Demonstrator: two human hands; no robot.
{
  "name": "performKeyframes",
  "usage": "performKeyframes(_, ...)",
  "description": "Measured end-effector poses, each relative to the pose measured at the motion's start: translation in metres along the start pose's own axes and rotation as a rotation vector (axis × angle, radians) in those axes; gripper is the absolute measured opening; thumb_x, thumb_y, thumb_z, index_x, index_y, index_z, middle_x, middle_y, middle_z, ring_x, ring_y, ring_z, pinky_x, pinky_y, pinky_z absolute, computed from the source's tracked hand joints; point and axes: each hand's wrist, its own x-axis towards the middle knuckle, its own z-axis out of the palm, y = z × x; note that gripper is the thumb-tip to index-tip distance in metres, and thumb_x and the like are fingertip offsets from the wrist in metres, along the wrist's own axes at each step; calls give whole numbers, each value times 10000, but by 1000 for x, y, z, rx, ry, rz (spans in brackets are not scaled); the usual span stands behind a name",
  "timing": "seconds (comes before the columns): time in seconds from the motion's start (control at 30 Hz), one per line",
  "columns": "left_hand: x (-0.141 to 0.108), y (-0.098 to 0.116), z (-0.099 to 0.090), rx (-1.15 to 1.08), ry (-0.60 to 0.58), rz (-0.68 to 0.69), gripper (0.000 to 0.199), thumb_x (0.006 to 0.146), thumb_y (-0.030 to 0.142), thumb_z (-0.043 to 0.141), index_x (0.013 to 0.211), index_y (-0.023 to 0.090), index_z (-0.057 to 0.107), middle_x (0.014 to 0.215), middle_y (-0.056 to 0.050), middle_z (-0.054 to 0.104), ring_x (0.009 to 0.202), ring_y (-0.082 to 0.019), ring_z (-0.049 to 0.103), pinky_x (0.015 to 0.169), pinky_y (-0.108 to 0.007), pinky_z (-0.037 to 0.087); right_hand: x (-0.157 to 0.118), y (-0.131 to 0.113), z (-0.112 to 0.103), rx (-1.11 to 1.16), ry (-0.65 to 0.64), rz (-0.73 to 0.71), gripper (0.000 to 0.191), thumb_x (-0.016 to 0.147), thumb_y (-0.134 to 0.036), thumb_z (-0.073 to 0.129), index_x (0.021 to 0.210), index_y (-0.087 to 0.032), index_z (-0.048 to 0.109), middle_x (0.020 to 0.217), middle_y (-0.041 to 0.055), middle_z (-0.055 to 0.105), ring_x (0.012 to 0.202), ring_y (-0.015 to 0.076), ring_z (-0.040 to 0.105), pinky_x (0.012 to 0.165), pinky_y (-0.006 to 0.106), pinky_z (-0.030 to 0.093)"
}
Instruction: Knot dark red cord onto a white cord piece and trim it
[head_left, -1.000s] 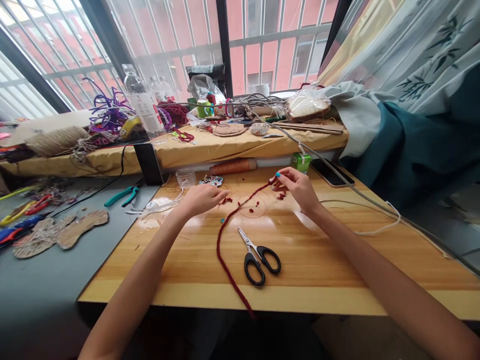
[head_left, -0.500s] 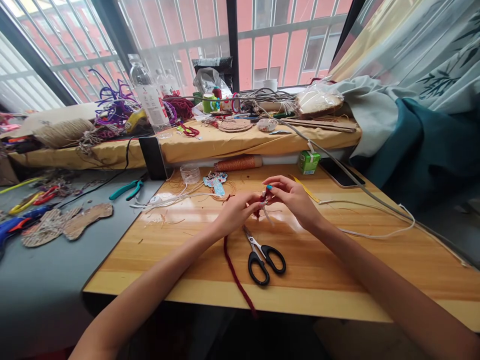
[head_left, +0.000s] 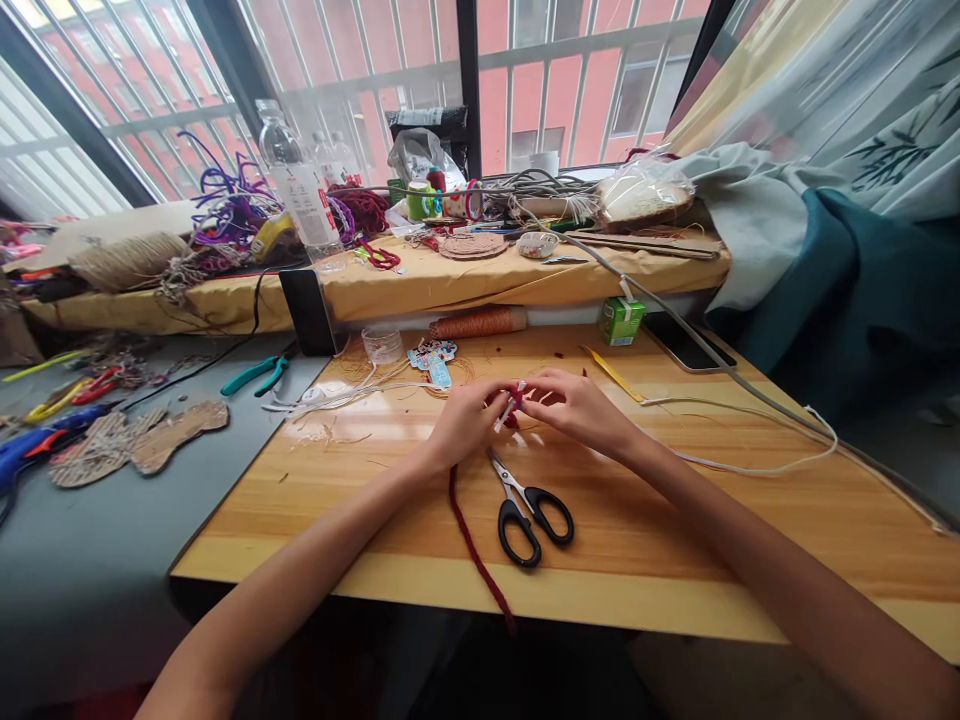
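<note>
My left hand (head_left: pixel 471 422) is closed, its fingertips pinching a small bundle of dark red yarn (head_left: pixel 513 420) with a white strip (head_left: pixel 506 412) across it. Meeting it from the other side, my right hand (head_left: pixel 571 408) has its fingers curled on the same bundle. Part of the bundle is hidden behind the fingers. A length of dark red cord (head_left: pixel 471 545) runs from under my left wrist down over the table's front edge. Just below the hands lie scissors (head_left: pixel 517 497) with black handles, blades pointing away from me.
Teal pliers (head_left: pixel 255 375) and cut cardboard pieces (head_left: pixel 176 438) lie on the grey surface at left. Behind the hands are an orange thread spool (head_left: pixel 478 322), a clear cup (head_left: pixel 382 344), a green box (head_left: pixel 622 320) and a phone (head_left: pixel 686 343). A grey cable (head_left: pixel 667 317) crosses the right side.
The hands have drawn closer together and turned the bundle, so the white strip now lies slanted across its front. My right fingers have come lower. The scissors stay put on the table.
</note>
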Motion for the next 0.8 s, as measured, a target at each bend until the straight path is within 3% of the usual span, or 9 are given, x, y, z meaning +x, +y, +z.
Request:
performKeyframes(0.13, -2, 1, 1, 68, 37, 18, 216, 782, 199, 434, 935, 172, 585, 669, -8, 634, 593, -111, 577, 617, -199, 426, -1, -1, 1, 48, -45, -2, 269, 757, -306, 490, 923, -138, 618, 807, 48, 621, 717, 143, 572, 647, 243, 447)
performKeyframes(0.27, -2, -1, 1, -4, 4, 9, 238, 808, 234, 394, 948, 171, 576, 688, -19, 639, 621, -120, 587, 623, -207, 430, -1, 4, 4, 58, -44, 92, 262, 794, -213, 378, 877, -134, 614, 681, 26, 608, 610, 121, 565, 616, 231, 436)
performKeyframes(0.4, 0, -2, 0, -25, 18, -12, 231, 794, 230, 414, 914, 169, 602, 727, -25, 639, 659, -124, 572, 630, -206, 426, 3, 14, 6, 81, -45, 147, 275, 814, -220, 321, 822, -131, 581, 708, 35, 590, 572, 110, 551, 570, 224, 428)
performKeyframes(0.5, 3, -2, -3, -9, 84, -64, 208, 773, 232, 441, 857, 161, 617, 712, -20, 627, 628, -112, 547, 582, -189, 410, 5, 12, 5, -29, 78, 167, 258, 818, -216, 319, 933, -133, 535, 728, 35, 582, 536, 103, 519, 536, 223, 397)
performKeyframes(0.57, 5, -5, -5, -13, 142, -100, 197, 762, 251, 454, 820, 155, 617, 690, -15, 614, 603, -102, 530, 550, -180, 395, 1, 2, 3, -177, 125, 113, 206, 802, -235, 380, 903, -137, 530, 688, 27, 578, 548, 107, 503, 530, 219, 362)
performKeyframes(0.6, 6, -7, -6, -30, 167, -116, 193, 758, 259, 457, 799, 153, 612, 680, -11, 606, 588, -97, 521, 535, -177, 389, -2, -6, 3, -250, 92, 60, 180, 792, -265, 413, 838, -144, 539, 663, 21, 575, 564, 111, 500, 530, 217, 344)
performKeyframes(0.7, 9, -16, -8, -140, 205, -184, 174, 746, 272, 463, 758, 146, 581, 631, 3, 569, 514, -77, 487, 474, -169, 373, -17, -30, 5, -511, -189, -81, 291, 771, -374, 444, 589, -166, 534, 543, 11, 551, 507, 110, 466, 477, 228, 252)
performKeyframes(0.8, 12, -23, -8, -302, 222, -251, 147, 727, 271, 485, 749, 139, 547, 603, 9, 545, 451, -56, 454, 420, -155, 354, -30, -46, 8, -678, -386, -146, 310, 704, -425, 505, 528, -171, 528, 510, 22, 556, 479, 123, 468, 441, 244, 174)
